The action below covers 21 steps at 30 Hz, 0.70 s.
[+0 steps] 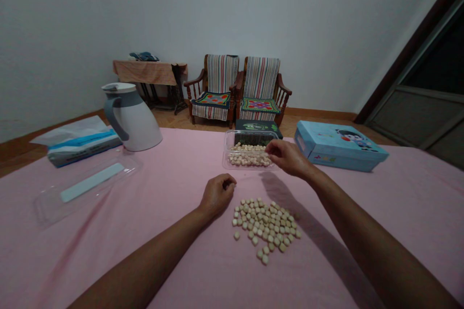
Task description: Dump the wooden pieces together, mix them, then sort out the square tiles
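A clear plastic box (225, 152) holds many small cream-coloured pieces (250, 158), heaped inside it. At its right side is my right hand (289, 158), thumb and fingers pinched together at the rim; whatever they hold is hidden. My left hand (216, 196) rests on the cloth in front of the box, its fingers curled in and closed. A pale speck shows at its fingertips, too small to name. Between my forearms, nearer to me, small rounded cream cubes (266, 224) lie spread in a loose single layer, with a few apart at the near edge.
Pink cloth (174, 260) covers the table. To the left are a white-and-grey jug (139, 123), a tissue pack (85, 147) and a clear plastic lid (90, 186). A blue cardboard box (337, 147) stands right; a dark box (258, 126) lies behind the clear one.
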Each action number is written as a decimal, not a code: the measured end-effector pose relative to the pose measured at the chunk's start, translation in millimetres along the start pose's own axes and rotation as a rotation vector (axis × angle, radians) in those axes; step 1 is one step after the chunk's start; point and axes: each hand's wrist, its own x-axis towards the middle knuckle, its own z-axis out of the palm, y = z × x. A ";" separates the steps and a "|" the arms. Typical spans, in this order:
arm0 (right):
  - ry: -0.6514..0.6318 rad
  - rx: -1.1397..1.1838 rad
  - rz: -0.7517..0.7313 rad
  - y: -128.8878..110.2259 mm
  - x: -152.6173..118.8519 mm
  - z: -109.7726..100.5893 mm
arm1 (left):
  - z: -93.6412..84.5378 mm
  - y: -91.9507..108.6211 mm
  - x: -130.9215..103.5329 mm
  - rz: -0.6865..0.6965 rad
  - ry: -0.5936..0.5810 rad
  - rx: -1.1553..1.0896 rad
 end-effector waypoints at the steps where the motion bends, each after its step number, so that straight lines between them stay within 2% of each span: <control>1: -0.129 0.001 -0.035 -3.5 -5.2 4.2 | 0.0 0.0 -0.1 0.001 0.001 0.002; 4: -0.480 0.016 -0.109 -10.7 -24.3 21.6 | -0.1 0.8 -0.3 0.000 0.004 0.005; 7: -0.606 0.044 -0.138 -11.7 -35.9 38.2 | -0.4 2.0 -0.2 -0.004 0.003 0.001; 16: -0.648 -0.039 -0.211 -12.9 -33.6 53.4 | -0.4 1.4 -0.5 0.006 -0.005 -0.007; 19: -0.594 -0.090 -0.199 -14.7 -30.5 49.0 | -1.1 2.7 -0.5 0.005 -0.008 -0.005; 21: -0.507 -0.130 -0.162 -14.7 -22.2 39.4 | -1.3 3.3 -0.4 0.001 -0.009 0.001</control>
